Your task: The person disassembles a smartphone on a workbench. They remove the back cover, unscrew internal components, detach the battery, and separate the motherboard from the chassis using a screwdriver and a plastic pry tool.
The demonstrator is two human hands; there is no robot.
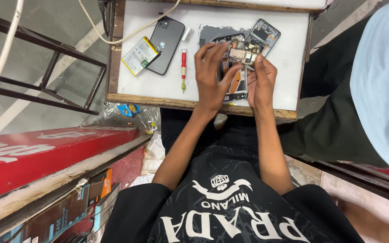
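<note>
We've got both hands on the board (pixel 243 50) over the opened phone (pixel 235 81), mid-desk (pixel 158 87). Left hand (pixel 212 74) grip pinching its left edge, right hand (pixel 261 81) pinching the lower right corner. Light, stiff, fragile; we'd hold edges only. Screwdriver (pixel 183 67) just left.

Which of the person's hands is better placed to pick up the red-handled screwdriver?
Left, probably. The left hand rests on the opened phone, right beside the red-handled screwdriver. The right hand pinches the circuit board on the far side.
</note>
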